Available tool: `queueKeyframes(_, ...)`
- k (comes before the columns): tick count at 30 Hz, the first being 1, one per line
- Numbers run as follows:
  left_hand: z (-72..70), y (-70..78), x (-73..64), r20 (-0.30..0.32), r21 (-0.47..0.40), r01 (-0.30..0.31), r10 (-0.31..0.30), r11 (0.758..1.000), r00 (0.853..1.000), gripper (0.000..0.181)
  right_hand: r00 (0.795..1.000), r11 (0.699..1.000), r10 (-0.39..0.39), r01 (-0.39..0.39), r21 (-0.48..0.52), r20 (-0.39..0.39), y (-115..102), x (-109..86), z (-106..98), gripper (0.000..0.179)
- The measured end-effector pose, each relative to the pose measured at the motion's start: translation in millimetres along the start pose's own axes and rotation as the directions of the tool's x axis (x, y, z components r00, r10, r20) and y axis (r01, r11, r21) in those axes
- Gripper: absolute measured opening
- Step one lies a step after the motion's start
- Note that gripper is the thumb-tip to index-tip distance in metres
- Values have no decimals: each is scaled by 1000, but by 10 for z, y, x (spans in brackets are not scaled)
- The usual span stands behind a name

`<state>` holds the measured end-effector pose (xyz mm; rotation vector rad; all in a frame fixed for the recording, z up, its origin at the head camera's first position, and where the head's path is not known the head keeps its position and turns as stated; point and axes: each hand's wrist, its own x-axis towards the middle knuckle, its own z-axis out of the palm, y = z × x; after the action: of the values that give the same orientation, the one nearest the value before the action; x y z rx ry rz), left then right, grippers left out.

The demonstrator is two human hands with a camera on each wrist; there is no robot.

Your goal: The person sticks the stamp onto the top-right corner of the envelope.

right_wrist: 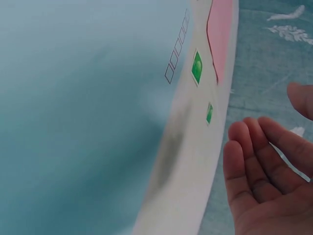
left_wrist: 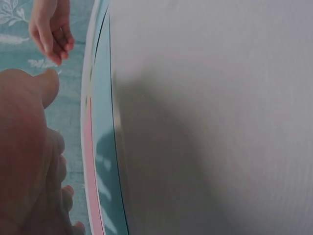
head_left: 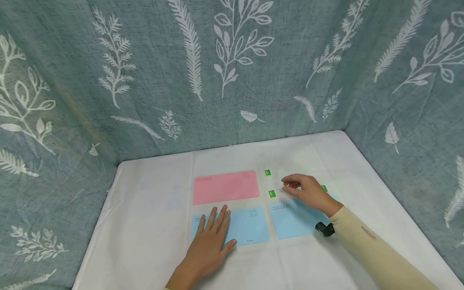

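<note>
My left hand (head_left: 209, 247) is spread with straight fingers over the left blue envelope (head_left: 248, 227). In the left wrist view its palm seems slightly raised above the paper, with a shadow on the blue; contact cannot be told. Above the right blue envelope (head_left: 293, 221) hovers my right hand (head_left: 308, 191), fingers loosely bent. The right wrist view shows nothing between those fingers (right_wrist: 237, 164) and the thumb. Two small green stamps, an upper stamp (head_left: 267, 172) and a lower stamp (head_left: 272, 193), lie left of that hand. A third stamp (head_left: 324, 188) is partly hidden behind it.
A pink envelope (head_left: 225, 187) lies behind the left blue one. Everything sits on a white-covered table (head_left: 152, 225). Green leaf-patterned curtains (head_left: 152, 72) enclose its back and sides. A small black object (head_left: 324, 229) is at the right wrist.
</note>
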<state>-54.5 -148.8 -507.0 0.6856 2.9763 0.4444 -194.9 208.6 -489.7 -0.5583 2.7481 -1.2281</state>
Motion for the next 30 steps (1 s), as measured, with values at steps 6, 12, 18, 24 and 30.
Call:
queueKeyframes(6, 37, 41, 3, 50, -14, -7, 8, 1000, 999, 75, 999, 999, 33, -33, -2, 41, -3, 71, 40, 32)
queueKeyframes(12, 94, 47, 6, 27, -41, -31, 32, 999, 999, 74, 998, 999, 37, -36, -14, 44, -21, 92, 71, 30)
queueKeyframes(18, 185, 40, 0, -14, -45, -48, 47, 998, 999, 73, 997, 1000, 27, -27, -7, 66, -73, 110, 100, 31)
queueKeyframes(24, 171, 71, 18, 3, -3, -46, 46, 999, 999, 68, 997, 1000, 27, -28, 5, 77, -99, 165, 119, 26)
queueKeyframes(30, 106, 110, 39, 38, 1, -20, 20, 1000, 999, 66, 995, 999, 46, -46, -1, 91, -56, 240, 151, 19)
